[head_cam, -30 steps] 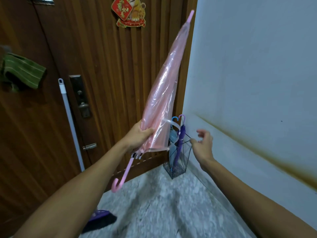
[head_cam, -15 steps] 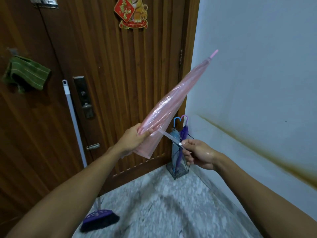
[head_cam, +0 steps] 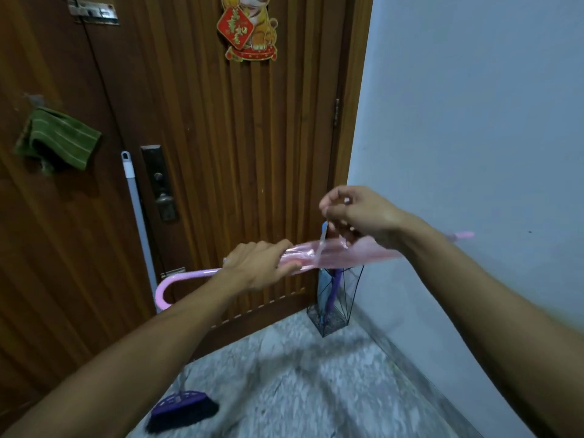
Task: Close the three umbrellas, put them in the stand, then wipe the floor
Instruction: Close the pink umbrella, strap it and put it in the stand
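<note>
Forearms reach out over a speckled stone floor point(head_cam: 316, 390); a purple broom point(head_cam: 183, 406) stands on it at lower left, its pale pole leaning up against a brown wooden door point(head_cam: 205, 153); the left hand point(head_cam: 259, 270) is wrapped around a folded pink umbrella point(head_cam: 328, 252) near its handle end, holding it roughly level, curved handle to the left, tip pointing right toward a pale wall point(head_cam: 474, 121); the right hand point(head_cam: 360, 213), just above the canopy, has its fingertips pinched on the clear strap point(head_cam: 322, 245), which runs down to the canopy; beyond, in the corner between door and wall, a wire stand point(head_cam: 335, 314) on the floor holds a blue and a purple umbrella upright; on the door hang a green cloth point(head_cam: 60, 143) and a red tiger charm point(head_cam: 248, 26).
</note>
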